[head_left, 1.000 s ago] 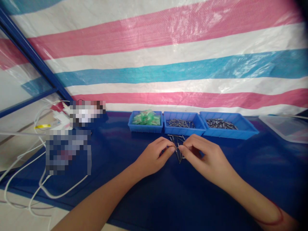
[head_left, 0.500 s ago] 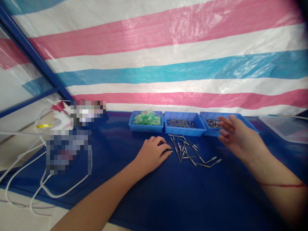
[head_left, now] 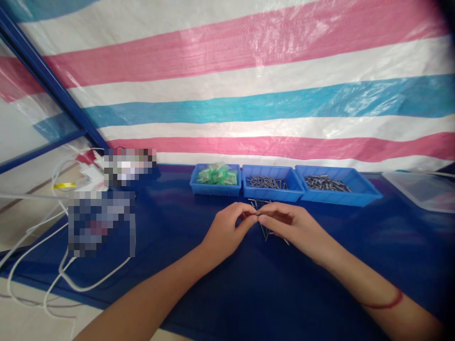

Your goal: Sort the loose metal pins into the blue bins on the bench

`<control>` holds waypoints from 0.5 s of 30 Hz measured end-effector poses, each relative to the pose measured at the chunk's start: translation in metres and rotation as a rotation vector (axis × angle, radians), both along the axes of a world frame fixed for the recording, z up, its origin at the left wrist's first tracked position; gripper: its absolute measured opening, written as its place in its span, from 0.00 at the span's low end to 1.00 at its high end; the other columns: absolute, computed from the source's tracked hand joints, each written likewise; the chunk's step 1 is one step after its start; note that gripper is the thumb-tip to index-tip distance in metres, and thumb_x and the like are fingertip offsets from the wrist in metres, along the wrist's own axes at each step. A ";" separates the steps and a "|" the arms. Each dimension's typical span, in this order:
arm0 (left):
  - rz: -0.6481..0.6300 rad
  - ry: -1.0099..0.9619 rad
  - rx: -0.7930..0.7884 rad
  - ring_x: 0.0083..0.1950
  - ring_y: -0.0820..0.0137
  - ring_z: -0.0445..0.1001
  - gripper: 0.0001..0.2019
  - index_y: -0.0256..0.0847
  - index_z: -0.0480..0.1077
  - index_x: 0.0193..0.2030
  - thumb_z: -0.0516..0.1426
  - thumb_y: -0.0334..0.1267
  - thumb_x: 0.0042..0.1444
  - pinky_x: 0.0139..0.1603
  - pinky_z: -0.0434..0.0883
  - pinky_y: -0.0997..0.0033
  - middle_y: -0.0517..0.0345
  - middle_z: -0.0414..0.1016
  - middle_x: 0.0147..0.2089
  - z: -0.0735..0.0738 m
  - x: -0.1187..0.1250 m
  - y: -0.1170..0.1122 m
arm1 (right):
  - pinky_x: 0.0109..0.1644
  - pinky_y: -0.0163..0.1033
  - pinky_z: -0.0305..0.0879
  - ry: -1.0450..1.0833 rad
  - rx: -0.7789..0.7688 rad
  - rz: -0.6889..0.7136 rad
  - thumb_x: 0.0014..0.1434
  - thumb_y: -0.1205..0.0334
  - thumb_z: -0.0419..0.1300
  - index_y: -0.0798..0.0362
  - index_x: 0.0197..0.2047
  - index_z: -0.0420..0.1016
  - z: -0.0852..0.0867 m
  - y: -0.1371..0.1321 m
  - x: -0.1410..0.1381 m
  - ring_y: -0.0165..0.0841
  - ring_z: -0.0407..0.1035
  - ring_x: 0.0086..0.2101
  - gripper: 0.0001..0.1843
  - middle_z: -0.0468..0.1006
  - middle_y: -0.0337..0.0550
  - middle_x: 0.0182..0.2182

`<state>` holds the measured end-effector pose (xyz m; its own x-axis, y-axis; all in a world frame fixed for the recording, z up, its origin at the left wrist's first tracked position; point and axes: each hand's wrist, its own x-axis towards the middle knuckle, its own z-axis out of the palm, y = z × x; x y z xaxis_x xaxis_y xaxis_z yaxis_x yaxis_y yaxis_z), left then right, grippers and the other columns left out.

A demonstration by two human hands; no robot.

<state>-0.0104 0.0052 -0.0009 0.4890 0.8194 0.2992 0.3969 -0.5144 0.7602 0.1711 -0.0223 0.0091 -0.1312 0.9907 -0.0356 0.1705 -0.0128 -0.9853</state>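
My left hand (head_left: 230,226) is closed in a pinch on a thin metal pin (head_left: 257,213), of which only a small bit shows between the fingertips. My right hand (head_left: 296,228) meets it there, thumb and forefinger pinched at the same spot; what these fingers hold is mostly hidden. Behind and beneath the hands lies a loose pile of blind rivets (head_left: 265,233), partly covered by the right hand. Just beyond stand a blue bin of metal pins (head_left: 267,182) and a blue bin of short metal pieces (head_left: 327,183).
Left of these, another blue bin (head_left: 216,189) holds green-and-clear packets (head_left: 217,174). A translucent plastic lid or tray (head_left: 419,189) lies at the right. White cables (head_left: 97,287) loop over the blue table (head_left: 227,293) at the left. A striped sheet (head_left: 249,113) hangs behind.
My right hand has come left from over the bin of short metal pieces to my left fingertips. The left hand has barely shifted and still pinches the pin.
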 end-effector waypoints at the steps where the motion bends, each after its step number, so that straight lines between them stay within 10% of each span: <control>1: 0.014 -0.043 -0.034 0.38 0.72 0.72 0.08 0.39 0.71 0.41 0.55 0.40 0.61 0.40 0.67 0.74 0.58 0.75 0.38 0.000 0.001 -0.001 | 0.23 0.32 0.57 0.017 0.015 0.002 0.50 0.53 0.65 0.53 0.38 0.77 -0.002 -0.002 -0.004 0.27 0.62 0.23 0.14 0.72 0.36 0.24; 15: 0.035 -0.293 -0.264 0.38 0.72 0.73 0.11 0.39 0.71 0.41 0.62 0.40 0.53 0.39 0.67 0.74 0.58 0.76 0.37 -0.004 0.003 0.000 | 0.25 0.33 0.57 -0.064 0.158 -0.078 0.57 0.55 0.59 0.54 0.35 0.73 -0.004 -0.007 -0.003 0.26 0.60 0.23 0.10 0.70 0.37 0.24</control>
